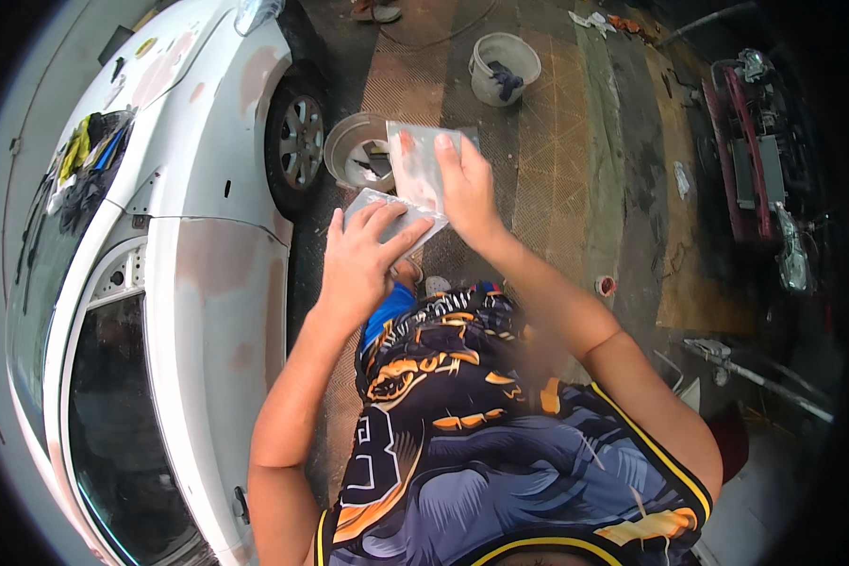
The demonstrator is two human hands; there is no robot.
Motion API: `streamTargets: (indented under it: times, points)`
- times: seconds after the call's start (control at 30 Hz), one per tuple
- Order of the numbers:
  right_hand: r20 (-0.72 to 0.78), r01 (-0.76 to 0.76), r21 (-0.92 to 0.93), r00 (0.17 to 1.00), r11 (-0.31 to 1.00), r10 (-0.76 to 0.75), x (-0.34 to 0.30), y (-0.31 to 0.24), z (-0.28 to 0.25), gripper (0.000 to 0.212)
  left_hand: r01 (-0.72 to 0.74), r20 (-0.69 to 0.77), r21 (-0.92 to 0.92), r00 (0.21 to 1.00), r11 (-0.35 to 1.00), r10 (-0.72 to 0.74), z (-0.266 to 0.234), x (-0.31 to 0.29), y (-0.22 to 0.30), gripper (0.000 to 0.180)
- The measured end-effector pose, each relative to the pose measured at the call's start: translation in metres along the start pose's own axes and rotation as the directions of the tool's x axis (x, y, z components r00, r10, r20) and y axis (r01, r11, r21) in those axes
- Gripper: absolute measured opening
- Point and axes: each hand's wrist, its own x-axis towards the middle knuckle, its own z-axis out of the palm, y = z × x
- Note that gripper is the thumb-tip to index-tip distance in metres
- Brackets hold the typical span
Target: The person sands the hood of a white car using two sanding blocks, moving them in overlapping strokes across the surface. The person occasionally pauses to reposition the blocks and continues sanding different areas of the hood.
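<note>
My right hand [472, 193] grips a pale rectangular plate [415, 160] by its right edge, the thumb lying across its face. Reddish smears mark that face near the upper left corner. Just below and to the left, my left hand [354, 255] holds a smaller whitish flat sheet [404, 226], its fingers spread over the top. The sheet's upper right edge meets or overlaps the lower part of the plate; I cannot tell whether they touch. What both pieces are made of is unclear.
A white car [217, 245] with reddish-brown patches stands on my left, its front wheel [299, 141] beside a round basin [347, 123]. Farther off is a bucket [500, 90] with a dark cloth. Dark rags [94, 179] lie near the windscreen; car parts [759, 170] line the right.
</note>
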Motion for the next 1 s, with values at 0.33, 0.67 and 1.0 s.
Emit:
streamTargets:
  times: [0.33, 0.67, 1.0]
  points:
    - [0.27, -0.567, 0.598, 0.808, 0.567, 0.524, 0.086, -0.026, 0.075, 0.028, -0.22, -0.37, -0.407, 0.927, 0.887, 0.061, -0.053, 0.044, -0.081, 0.07]
    - [0.344, -0.608, 0.594, 0.784, 0.527, 0.517, 0.106, -0.005, 0.1, 0.028, 0.108, -0.021, 0.186, 0.994, 0.977, -0.106, -0.058, 0.021, -0.194, 0.088]
    - [0.368, -0.201, 0.209, 0.923, 0.957, 0.114, 0.155, -0.004, 0.142, 0.025, 0.237, -0.127, 0.26, 0.969, 0.936, -0.21, -0.084, 0.078, -0.152, 0.081]
